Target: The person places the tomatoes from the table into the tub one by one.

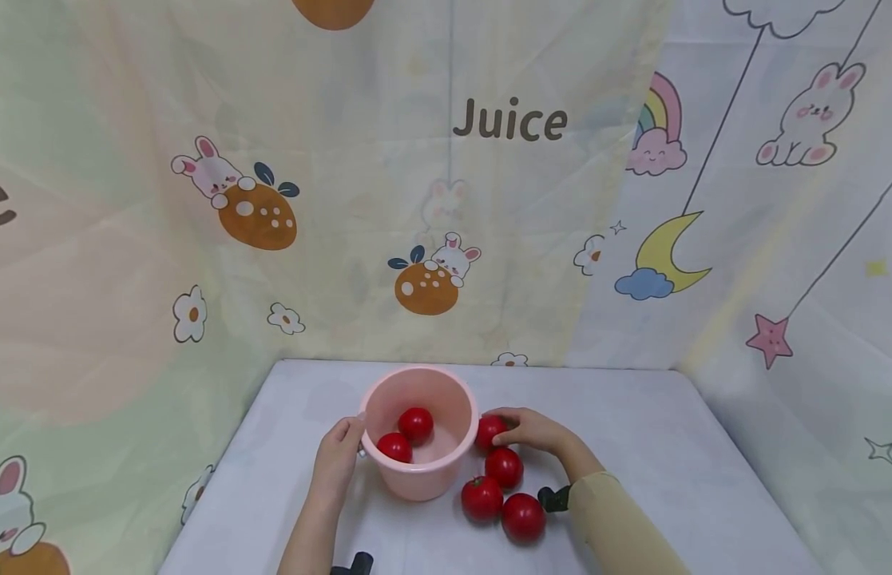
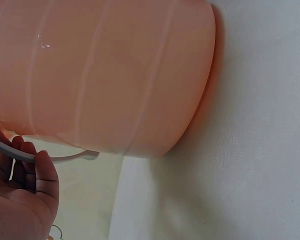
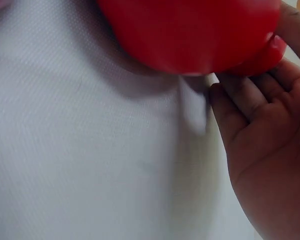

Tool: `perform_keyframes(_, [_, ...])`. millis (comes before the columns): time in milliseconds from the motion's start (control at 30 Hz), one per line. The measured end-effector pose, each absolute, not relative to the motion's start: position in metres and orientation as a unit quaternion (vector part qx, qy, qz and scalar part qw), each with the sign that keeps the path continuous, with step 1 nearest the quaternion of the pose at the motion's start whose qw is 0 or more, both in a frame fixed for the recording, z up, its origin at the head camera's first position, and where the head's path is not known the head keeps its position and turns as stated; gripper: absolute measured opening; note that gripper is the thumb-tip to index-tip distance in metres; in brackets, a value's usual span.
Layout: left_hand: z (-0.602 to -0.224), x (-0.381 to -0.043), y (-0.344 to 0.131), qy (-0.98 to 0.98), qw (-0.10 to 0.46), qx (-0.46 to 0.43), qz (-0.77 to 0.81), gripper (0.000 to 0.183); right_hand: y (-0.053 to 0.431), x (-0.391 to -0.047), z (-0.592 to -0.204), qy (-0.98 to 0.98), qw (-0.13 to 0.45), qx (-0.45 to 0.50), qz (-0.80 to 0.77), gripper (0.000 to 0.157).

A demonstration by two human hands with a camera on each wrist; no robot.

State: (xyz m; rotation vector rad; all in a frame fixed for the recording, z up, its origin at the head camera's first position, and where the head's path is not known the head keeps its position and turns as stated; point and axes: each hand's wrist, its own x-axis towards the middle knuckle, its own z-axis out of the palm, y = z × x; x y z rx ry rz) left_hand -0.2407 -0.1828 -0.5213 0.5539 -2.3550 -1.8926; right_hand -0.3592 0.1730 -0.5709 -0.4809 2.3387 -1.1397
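Printed cloth [image 1: 374, 184] with rabbits, fruit and the word "Juice" hangs behind and beside a white-covered table [image 1: 618, 399]. On the table a pink bucket [image 1: 420, 481] appears to stand upright, its mouth facing up, with two red tomatoes inside: one [image 1: 415, 426] toward the middle of the floor and one [image 1: 394, 448] by the near left wall. Left hand [image 1: 336, 454]: fingers curled round the pale handle [image 2: 90, 155] at the bucket's left side, as the left wrist view confirms. Right hand [image 1: 537, 431]: thumb and fingers gripping a tomato [image 1: 489, 432] just beside the bucket's right wall; whether that fruit is lifted off the cloth cannot be determined. Three further tomatoes lie outside the bucket: one [image 1: 504, 468] directly in front of the gripped fruit, one [image 1: 481, 499] nearer the person with a green stem end visible, and one [image 1: 523, 518] just to the right of that. Black devices are noted at the right wrist [image 1: 553, 500] and the left wrist [image 1: 361, 563]; a beige sleeve [image 1: 618, 519] covers the right forearm. Step in hand, in this inspector's judgement: securing a single tomato while the bucket is steadied by its handle. Judged likewise, the next move calls for a firm hold, a lift clear of the rim without knocking the neighbouring fruit, and a steady left hand.
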Motion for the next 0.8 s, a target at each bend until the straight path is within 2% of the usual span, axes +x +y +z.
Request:
perform_keyframes(500, [-0.518,-0.24,-0.181,-0.771,0.033,0.179,-0.61,0.061,0.182,-0.362,-0.555,0.85,0.244,-0.189,-0.426,0.064])
perform_keyframes(800, [-0.518,-0.237,-0.182,-0.774,0.033,0.178,-0.607,0.059,0.186,-0.371,-0.522,0.86,0.226,-0.191,-0.416,0.062])
